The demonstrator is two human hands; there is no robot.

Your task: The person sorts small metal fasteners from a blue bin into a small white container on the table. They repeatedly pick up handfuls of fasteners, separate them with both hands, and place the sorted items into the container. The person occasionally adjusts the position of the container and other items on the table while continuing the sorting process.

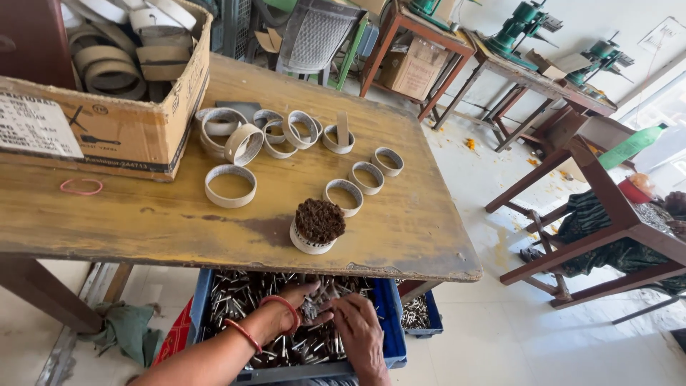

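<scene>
Head view: two hands dig in a blue crate (391,314) full of small metal pieces (250,300), under the front edge of the table (143,221).
Left hand (304,304): wears two red bangles (282,304); its fingers are curled down into the pile, but I cannot tell what they hold.
Right hand (357,325): lies just beside the left, fingers bent on a little bunch of the metal pieces.
Full ring (317,227): one white ring on the table, just above the crate, packed with upright dark pieces.
Empty rings (230,186): about twelve more, small and big, spread behind the full one.
Pink rubber band (81,186): one, near the cardboard box (107,121), which holds bigger rings.
Second crate (418,314): one smaller, beside the first.
What could go wrong: the full ring stands near the table edge, so a bump from a rising arm might tip it. The pieces look thin and pointy, so they might poke fingers or slip and fall.
</scene>
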